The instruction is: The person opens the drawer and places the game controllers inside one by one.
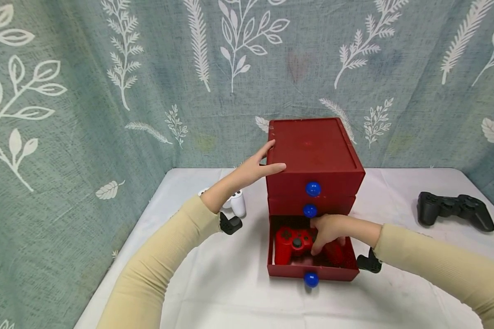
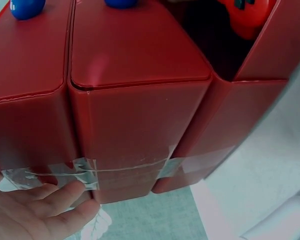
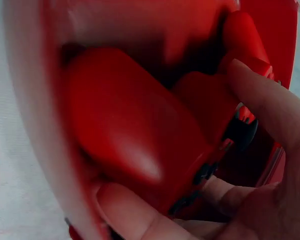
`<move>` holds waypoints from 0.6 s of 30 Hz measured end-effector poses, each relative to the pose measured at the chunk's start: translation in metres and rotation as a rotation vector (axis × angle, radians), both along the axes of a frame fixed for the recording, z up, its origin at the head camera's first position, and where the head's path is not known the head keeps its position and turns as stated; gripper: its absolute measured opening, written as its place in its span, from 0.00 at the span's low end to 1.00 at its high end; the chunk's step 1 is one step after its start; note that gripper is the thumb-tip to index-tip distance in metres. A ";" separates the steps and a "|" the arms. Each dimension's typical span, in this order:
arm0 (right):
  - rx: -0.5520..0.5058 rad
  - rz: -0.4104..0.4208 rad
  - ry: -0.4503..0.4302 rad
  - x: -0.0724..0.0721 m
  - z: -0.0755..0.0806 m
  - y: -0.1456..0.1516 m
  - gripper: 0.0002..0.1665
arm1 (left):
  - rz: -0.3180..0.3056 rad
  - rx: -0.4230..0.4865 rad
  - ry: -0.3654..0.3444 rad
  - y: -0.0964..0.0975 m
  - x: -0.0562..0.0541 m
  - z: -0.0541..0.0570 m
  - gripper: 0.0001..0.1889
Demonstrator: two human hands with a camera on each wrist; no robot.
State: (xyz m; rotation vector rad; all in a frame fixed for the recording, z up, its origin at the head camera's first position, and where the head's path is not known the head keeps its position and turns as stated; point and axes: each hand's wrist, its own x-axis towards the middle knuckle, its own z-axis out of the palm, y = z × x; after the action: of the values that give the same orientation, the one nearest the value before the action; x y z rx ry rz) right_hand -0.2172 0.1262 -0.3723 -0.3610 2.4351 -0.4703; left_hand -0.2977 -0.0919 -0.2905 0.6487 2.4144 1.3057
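Note:
A red game controller [image 1: 284, 249] lies in the pulled-out bottom drawer [image 1: 288, 271] of a dark red drawer unit [image 1: 313, 151]. My right hand [image 1: 329, 230] reaches into that drawer and grips the controller's right part, hiding some of it. In the right wrist view, the thumb and fingers are bent around the controller's red body [image 3: 135, 115]. Against the unit's upper left side rests my left hand [image 1: 253, 172], its fingers spread. The left wrist view shows those fingers by clear tape [image 2: 125, 172] along the unit's side.
A white controller [image 1: 238, 204] lies on the white-covered table left of the unit, partly behind the left forearm. On the far right is a black controller [image 1: 454, 211]. Blue round knobs [image 1: 311, 279] stick out from the drawer fronts. A patterned curtain [image 1: 206, 109] hangs behind.

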 end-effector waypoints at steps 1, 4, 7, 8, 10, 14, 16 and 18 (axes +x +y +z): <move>0.005 0.004 0.002 0.000 0.000 0.000 0.41 | 0.001 0.000 0.001 0.000 0.000 0.000 0.41; 0.014 0.001 0.021 0.000 0.001 -0.001 0.42 | 0.001 0.004 0.002 0.000 0.000 0.000 0.41; 0.011 -0.013 0.052 0.000 0.000 0.000 0.42 | -0.001 0.007 -0.001 0.001 0.001 0.001 0.40; 0.008 -0.019 0.063 0.000 -0.001 0.000 0.41 | -0.002 0.007 -0.001 0.001 0.001 0.002 0.40; 0.001 -0.028 0.083 0.000 -0.002 0.001 0.42 | 0.000 0.006 0.002 0.001 0.001 0.002 0.40; -0.018 -0.045 0.117 0.000 -0.007 0.003 0.42 | 0.004 0.000 0.012 0.001 0.000 0.001 0.41; -0.029 -0.049 0.131 0.000 -0.009 0.003 0.42 | 0.004 0.002 0.015 0.000 0.000 0.000 0.41; -0.040 -0.052 0.136 0.001 -0.010 0.003 0.41 | 0.003 0.004 0.014 0.000 0.001 -0.001 0.41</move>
State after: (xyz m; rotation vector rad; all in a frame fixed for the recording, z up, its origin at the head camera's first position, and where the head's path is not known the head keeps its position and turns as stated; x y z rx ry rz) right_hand -0.2164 0.1296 -0.3826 -0.3579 2.5750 -0.5339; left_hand -0.2970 -0.0918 -0.2913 0.6582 2.4251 1.3119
